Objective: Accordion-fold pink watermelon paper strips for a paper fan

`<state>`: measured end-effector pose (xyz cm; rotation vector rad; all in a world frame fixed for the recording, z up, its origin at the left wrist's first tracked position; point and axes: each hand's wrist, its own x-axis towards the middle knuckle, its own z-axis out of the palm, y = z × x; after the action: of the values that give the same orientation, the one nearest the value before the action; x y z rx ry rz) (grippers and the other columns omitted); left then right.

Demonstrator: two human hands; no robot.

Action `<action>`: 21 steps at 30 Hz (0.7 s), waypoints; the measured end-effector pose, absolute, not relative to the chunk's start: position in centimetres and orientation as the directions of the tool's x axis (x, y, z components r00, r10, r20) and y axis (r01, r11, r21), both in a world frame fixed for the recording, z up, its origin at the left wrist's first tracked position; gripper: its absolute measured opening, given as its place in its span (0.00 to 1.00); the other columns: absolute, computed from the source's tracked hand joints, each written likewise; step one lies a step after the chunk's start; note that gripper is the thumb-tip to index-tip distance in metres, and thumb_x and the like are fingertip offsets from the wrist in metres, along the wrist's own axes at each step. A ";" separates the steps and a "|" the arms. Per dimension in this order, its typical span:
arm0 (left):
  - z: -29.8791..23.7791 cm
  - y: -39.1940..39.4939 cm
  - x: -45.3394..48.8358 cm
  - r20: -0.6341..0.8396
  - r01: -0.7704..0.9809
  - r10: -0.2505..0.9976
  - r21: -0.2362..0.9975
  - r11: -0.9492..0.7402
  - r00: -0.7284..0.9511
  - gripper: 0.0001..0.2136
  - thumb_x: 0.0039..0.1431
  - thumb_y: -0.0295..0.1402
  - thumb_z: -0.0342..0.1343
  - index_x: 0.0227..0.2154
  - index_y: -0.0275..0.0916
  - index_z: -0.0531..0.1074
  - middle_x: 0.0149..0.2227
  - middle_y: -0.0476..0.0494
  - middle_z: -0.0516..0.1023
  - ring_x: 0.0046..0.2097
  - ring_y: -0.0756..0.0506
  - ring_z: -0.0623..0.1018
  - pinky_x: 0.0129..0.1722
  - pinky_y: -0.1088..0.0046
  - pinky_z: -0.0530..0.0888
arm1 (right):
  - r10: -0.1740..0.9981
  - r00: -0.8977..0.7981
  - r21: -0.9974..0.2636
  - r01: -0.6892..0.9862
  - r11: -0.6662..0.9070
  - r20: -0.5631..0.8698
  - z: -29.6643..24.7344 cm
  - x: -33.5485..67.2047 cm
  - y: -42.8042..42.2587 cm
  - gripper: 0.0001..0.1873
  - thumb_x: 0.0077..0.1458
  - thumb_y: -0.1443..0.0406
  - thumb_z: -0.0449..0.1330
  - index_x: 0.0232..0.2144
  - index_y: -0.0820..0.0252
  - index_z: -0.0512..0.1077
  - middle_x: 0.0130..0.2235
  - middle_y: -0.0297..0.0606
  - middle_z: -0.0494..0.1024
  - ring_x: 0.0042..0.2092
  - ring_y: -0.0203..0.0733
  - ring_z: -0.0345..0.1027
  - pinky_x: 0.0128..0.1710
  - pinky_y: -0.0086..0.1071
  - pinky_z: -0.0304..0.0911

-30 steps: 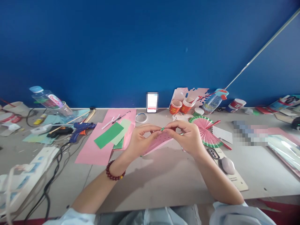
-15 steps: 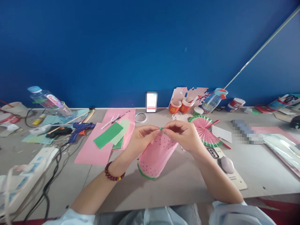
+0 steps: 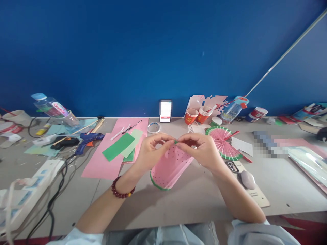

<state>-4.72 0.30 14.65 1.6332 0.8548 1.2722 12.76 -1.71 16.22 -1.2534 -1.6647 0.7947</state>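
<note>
A pink paper sheet with dark seed dots (image 3: pixel 167 170) and a green edge hangs tilted from my fingers over the table, its far green edge pinched. My left hand (image 3: pixel 155 149), with a dark red bead bracelet (image 3: pixel 122 191) at the wrist, is closed on that edge. From the other side my right hand (image 3: pixel 198 148) pinches the same edge, thumb and forefinger almost meeting the left ones. A bit of green shows between the fingertips. Just right of my right hand lies a watermelon-patterned paper fan (image 3: pixel 222 141) with red sticks.
To the left are pink paper (image 3: pixel 100 166), a green paper strip (image 3: pixel 119 146), a blue glue gun (image 3: pixel 87 141) and a power strip (image 3: pixel 35 194). A tape roll (image 3: pixel 153 128), a phone (image 3: pixel 165 112) and red paper cups (image 3: pixel 191 116) stand behind. At right lies a mouse (image 3: pixel 247 179).
The lower end of the pink paper has risen slightly. My fingertips have drawn a little closer together over the green edge, covering more of it.
</note>
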 end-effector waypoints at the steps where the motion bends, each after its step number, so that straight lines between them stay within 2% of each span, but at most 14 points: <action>1: 14.6 0.3 -4.7 0.371 -0.001 0.898 0.924 -0.382 0.236 0.04 0.54 0.34 0.61 0.29 0.39 0.78 0.30 0.46 0.79 0.33 0.49 0.76 0.32 0.73 0.74 | 0.959 -0.102 -0.873 0.397 0.283 0.265 16.2 12.8 -1.7 0.07 0.49 0.60 0.63 0.28 0.58 0.77 0.28 0.37 0.79 0.26 0.36 0.67 0.23 0.30 0.64; 12: 14.0 0.2 -4.5 0.309 -0.047 0.929 0.951 -0.306 0.205 0.06 0.54 0.35 0.61 0.32 0.39 0.78 0.34 0.44 0.80 0.36 0.46 0.78 0.37 0.68 0.77 | 0.957 -0.105 -0.872 0.394 0.290 0.271 15.8 12.9 -1.3 0.10 0.50 0.58 0.62 0.28 0.58 0.77 0.28 0.38 0.78 0.27 0.36 0.67 0.24 0.30 0.63; 21: 14.1 0.0 -4.4 0.314 -0.046 0.929 0.949 -0.311 0.196 0.05 0.54 0.34 0.61 0.32 0.40 0.78 0.33 0.45 0.80 0.35 0.47 0.77 0.35 0.71 0.75 | 0.958 -0.092 -0.875 0.392 0.285 0.271 15.9 12.7 -1.4 0.08 0.50 0.60 0.62 0.28 0.58 0.76 0.28 0.37 0.78 0.27 0.36 0.67 0.24 0.29 0.62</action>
<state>-4.43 -0.01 14.13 1.5160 0.8777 1.2864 12.73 -1.37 15.87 -1.2549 -1.6532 0.7891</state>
